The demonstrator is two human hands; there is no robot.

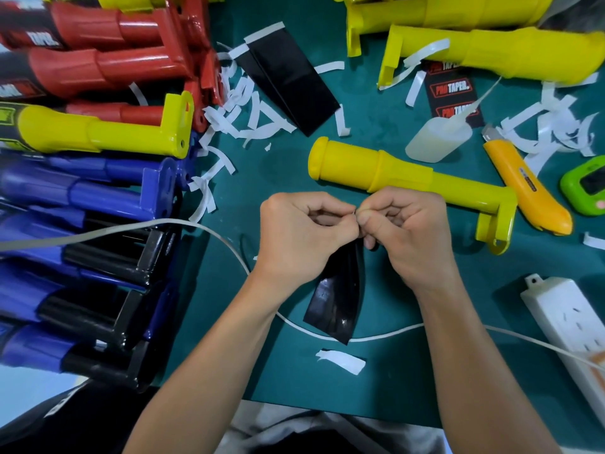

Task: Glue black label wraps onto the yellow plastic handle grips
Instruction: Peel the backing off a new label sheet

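Pinching top end of black label wrap [337, 299] btwn L hand [301, 231] and R hand [402, 231], mid-table over green mat [294, 381]. Fingertips of both curled tight, meeting at one spot. Thin pale edge nipped there; can't tell what exactly. Holding wrap so glossy strip hangs toward near edge, slightly curled, lower end crossing white cable [209, 231].

Just far of hands: bare yellow handle grip [393, 172], flat on mat, rounded end left, bracket end right, apart from wrap.

Far of that grip: glue bottle [435, 139] on its side, nozzle over printed labels [453, 93]. Right of bottle: yellow utility knife [527, 188], then green gadget [586, 188] at right edge.

Near right: white power strip [569, 326].

Far centre: more black wraps [288, 83], w/ white backing strips [245, 116] scattered round.

Far right: more yellow grips [491, 47].

Left side: stacked red grips [114, 60], one labelled yellow grip [98, 132], blue grips [82, 188].
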